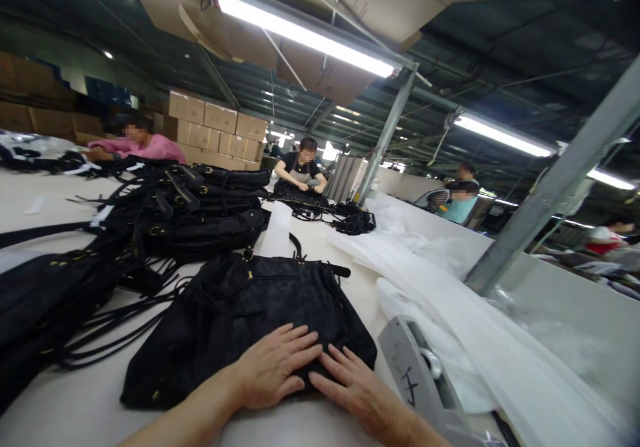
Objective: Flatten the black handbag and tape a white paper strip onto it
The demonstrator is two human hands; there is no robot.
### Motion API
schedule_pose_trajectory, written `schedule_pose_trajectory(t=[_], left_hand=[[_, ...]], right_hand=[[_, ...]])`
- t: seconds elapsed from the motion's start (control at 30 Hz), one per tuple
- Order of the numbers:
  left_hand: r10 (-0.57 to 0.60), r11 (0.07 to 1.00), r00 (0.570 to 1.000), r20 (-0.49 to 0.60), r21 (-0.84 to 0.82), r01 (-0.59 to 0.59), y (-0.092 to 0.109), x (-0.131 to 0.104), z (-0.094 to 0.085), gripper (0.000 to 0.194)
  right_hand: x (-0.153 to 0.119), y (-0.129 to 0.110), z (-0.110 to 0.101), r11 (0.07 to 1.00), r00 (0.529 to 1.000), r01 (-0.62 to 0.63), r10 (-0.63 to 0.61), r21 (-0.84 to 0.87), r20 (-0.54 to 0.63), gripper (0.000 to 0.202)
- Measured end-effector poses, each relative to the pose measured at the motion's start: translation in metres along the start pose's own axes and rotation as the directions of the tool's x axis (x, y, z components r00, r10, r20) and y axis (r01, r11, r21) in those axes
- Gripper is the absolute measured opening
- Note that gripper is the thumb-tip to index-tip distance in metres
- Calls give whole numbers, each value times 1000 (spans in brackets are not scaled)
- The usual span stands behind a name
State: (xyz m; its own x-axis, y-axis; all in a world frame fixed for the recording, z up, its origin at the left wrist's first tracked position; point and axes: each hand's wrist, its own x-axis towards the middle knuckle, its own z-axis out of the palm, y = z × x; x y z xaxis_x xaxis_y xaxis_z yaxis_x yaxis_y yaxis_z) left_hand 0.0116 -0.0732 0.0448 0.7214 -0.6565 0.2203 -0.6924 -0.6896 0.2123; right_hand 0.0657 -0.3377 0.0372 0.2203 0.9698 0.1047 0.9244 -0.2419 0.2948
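A black handbag (pixel 225 327) lies flat on the white table, its handles and gold-coloured fittings pointing away from me. My left hand (pixel 275 367) rests on the bag's near part, fingers stretched out. Beside it my right hand (pixel 350 383) also lies flat on the bag near its right corner, fingers spread, the fingertips of both hands almost meeting. Neither hand grips anything. A strip of white paper (pixel 276 230) lies just beyond the bag's handles.
Stacked black bags (pixel 210 230) stand at the left, with loose straps hanging toward me. To the right are a grey tape dispenser (pixel 420 367) and white plastic sheeting (pixel 450 300). A co-worker (pixel 303 167) handles black bags at the table's far end; cartons (pixel 220 130) are piled behind.
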Motion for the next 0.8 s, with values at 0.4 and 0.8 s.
schedule_pose_trajectory(t=[0.4, 0.8], left_hand=[[-20, 1000, 999, 27, -18, 21, -1, -3, 0, 60], [17, 1000, 999, 30, -5, -17, -1, -5, 1, 58]], right_hand=[[-12, 47, -37, 997, 997, -66, 68, -49, 33, 11], [-46, -7, 44, 843, 981, -196, 173, -500, -92, 58]])
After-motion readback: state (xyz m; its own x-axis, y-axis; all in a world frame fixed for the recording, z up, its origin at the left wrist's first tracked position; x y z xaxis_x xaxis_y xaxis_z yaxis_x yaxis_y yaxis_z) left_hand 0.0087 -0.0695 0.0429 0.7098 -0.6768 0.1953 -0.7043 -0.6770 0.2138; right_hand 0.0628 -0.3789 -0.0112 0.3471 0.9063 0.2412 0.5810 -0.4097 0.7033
